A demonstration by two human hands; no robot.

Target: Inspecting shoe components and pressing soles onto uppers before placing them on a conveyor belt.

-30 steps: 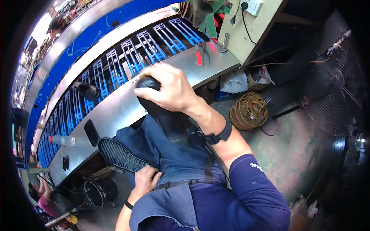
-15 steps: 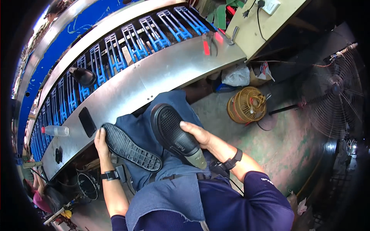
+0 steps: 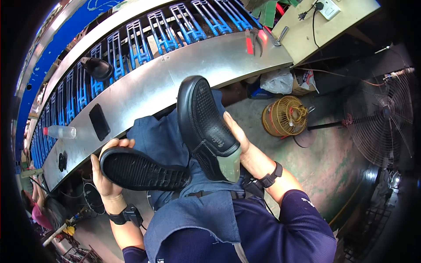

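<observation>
My left hand [image 3: 103, 177] is closed around the toe end of a black shoe sole [image 3: 142, 170], its ridged tread turned up toward me. That sole lies tilted over my lap, its other end pointing right. In my right hand [image 3: 242, 139] is a black shoe upper [image 3: 196, 115] with small perforations, fitted on a grey-green last [image 3: 229, 167]. Its toe points away from me, over the near edge of the metal bench. The right fingers are partly hidden along the shoe's right side. Upper and sole come close together near the last's heel end.
On the metal bench [image 3: 144, 87] lie a black phone [image 3: 99, 122], a plastic bottle [image 3: 61, 132], red-handled pliers [image 3: 251, 42] and a hammer [image 3: 280, 37]. Behind runs a row of blue racks [image 3: 136, 46] bearing another dark shoe [image 3: 97, 68]. A wicker basket [image 3: 284, 116] and a fan [image 3: 386, 111] stand right.
My right hand has raised the shoe upper away from me and turned it to show its side. My left hand has tilted the sole and shifted its toe end left and nearer.
</observation>
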